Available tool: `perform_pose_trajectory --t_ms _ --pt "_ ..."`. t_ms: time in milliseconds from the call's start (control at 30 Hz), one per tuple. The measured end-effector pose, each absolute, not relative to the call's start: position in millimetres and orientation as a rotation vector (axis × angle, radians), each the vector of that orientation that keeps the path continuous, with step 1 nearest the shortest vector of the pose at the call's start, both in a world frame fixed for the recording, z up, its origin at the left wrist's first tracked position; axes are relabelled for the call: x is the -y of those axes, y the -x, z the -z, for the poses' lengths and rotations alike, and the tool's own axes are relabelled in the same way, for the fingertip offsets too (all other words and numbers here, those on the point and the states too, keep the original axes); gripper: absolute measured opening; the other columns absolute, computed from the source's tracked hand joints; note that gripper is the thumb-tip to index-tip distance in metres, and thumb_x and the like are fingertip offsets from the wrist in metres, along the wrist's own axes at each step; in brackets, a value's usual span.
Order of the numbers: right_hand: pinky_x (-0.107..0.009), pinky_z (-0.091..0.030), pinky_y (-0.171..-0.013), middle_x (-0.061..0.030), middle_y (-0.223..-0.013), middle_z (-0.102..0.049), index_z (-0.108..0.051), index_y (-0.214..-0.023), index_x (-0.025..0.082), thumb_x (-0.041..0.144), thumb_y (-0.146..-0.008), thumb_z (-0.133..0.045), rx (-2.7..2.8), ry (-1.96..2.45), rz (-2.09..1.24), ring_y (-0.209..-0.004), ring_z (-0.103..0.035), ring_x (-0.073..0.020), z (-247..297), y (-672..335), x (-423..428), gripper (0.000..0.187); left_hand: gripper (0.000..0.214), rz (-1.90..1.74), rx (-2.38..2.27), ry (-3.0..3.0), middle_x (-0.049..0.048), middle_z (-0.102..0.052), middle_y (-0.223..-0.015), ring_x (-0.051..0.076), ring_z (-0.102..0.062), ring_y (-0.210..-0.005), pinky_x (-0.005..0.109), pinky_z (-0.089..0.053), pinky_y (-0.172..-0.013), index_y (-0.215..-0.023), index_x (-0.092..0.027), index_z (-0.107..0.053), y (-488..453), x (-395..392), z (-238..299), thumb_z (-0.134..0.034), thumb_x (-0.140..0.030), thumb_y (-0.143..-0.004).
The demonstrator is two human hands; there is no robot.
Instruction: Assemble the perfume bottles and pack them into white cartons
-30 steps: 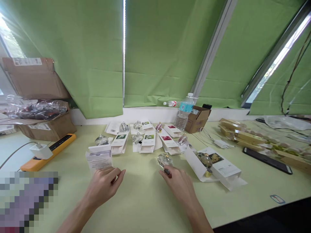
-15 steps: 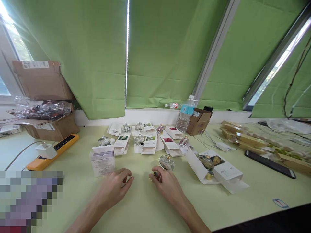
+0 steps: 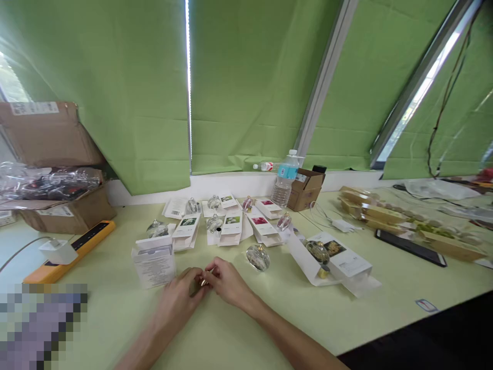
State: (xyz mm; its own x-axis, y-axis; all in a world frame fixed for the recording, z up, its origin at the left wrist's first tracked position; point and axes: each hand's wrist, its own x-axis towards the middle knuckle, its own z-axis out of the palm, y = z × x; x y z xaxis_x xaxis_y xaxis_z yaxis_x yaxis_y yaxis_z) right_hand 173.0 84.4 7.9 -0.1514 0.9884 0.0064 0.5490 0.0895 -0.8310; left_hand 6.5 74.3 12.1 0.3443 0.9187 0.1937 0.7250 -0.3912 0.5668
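My left hand point(image 3: 180, 298) and my right hand point(image 3: 228, 281) meet low over the pale green table point(image 3: 269, 318), fingers pinched together around a small gold-coloured piece point(image 3: 203, 281). I cannot tell which hand bears it. A white upright carton point(image 3: 153, 262) stands just left of my left hand. A round clear glass bottle point(image 3: 258, 257) lies on the table a little right of my right hand, untouched.
Several small white cartons and glass bottles point(image 3: 227, 221) lie in rows behind. An opened carton with a bottle point(image 3: 327, 257) sits right, a water bottle point(image 3: 283, 180) and brown box point(image 3: 306, 189) behind. Orange power strip point(image 3: 69, 252), cardboard box point(image 3: 50, 205) left; phone point(image 3: 410, 247) right.
My right hand left the round glass bottle and moved left to meet my left hand. Both now pinch a small gold piece between them. The view shifted slightly.
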Motion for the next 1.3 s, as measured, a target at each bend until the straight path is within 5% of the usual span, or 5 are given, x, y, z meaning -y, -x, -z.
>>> perform_pose_trajectory --t_ms 367,967,1167,1300 --pt "-0.022 -0.025 -0.054 0.0006 -0.067 -0.066 -0.067 -0.075 0.021 0.028 -0.093 -0.039 2.058 1.588 -0.479 -0.057 -0.049 -0.0113 -16 -161 -79 0.033 0.018 -0.754 -1.604 -2.213 -0.0020 -0.066 -0.079 0.014 -0.056 -0.058 0.024 -0.038 -0.053 -0.094 -0.025 -0.057 -2 -80 -12 -0.047 -0.038 -0.085" --pt "-0.022 -0.024 -0.055 -0.0004 -0.064 -0.057 -0.060 -0.069 0.018 0.018 -0.086 -0.046 2.116 1.569 -0.344 -0.058 -0.043 -0.0115 -5 -165 -80 0.022 0.031 -0.848 -1.509 -2.372 0.0021 -0.065 -0.107 0.014 -0.061 -0.066 0.027 -0.049 -0.064 -0.105 -0.026 -0.061 8 -86 -6 -0.040 -0.042 -0.092" --pt "-0.021 -0.029 -0.052 0.0012 -0.060 -0.058 -0.066 -0.086 0.019 0.021 -0.087 -0.047 2.064 1.539 -0.426 -0.053 -0.044 -0.0118 -7 -167 -78 0.020 0.029 -0.763 -1.603 -2.419 0.0002 -0.064 -0.111 0.014 -0.064 -0.070 0.025 -0.049 -0.060 -0.109 -0.029 -0.062 7 -84 -6 -0.041 -0.038 -0.091" --pt "-0.023 -0.042 -0.065 -0.0017 -0.078 -0.069 -0.064 -0.114 0.020 0.023 -0.087 -0.050 1.923 1.448 -0.443 -0.063 -0.057 -0.0138 -18 -173 -72 0.030 0.028 -0.753 -1.653 -2.400 -0.0004 -0.063 -0.116 0.014 -0.065 -0.072 0.023 -0.048 -0.057 -0.113 -0.030 -0.059 7 -83 -6 -0.042 -0.035 -0.090"
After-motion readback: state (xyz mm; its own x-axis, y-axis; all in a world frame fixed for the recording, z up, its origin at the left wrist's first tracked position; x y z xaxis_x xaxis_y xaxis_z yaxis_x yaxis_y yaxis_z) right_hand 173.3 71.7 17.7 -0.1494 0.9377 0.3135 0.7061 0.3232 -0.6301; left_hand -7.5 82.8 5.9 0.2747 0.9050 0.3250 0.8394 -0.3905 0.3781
